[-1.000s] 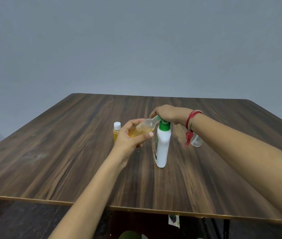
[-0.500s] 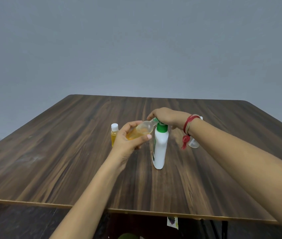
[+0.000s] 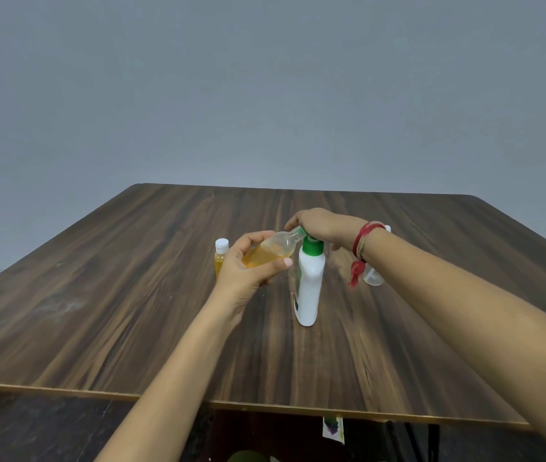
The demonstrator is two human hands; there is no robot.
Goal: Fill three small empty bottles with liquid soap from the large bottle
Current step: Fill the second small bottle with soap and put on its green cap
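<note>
A large white bottle (image 3: 309,288) with a green pump collar stands upright mid-table. My right hand (image 3: 320,225) rests on top of its pump, fingers closed over the head. My left hand (image 3: 251,265) holds a small clear bottle (image 3: 273,250) tilted on its side, its open neck at the pump's spout; orange soap fills about half of it. Left of that hand stands a small capped bottle (image 3: 220,256) full of orange soap. A small clear bottle (image 3: 374,275) stands behind my right wrist, mostly hidden.
The wooden table (image 3: 131,311) reaches a grey wall behind; its front edge runs across the lower view. A red thread band circles my right wrist (image 3: 363,241). Dark floor and a table leg show below the edge.
Both hands stay at the pump with the small bottle held to the spout. The view has shifted slightly; the bottles sit lower-left in the frame than a second ago.
</note>
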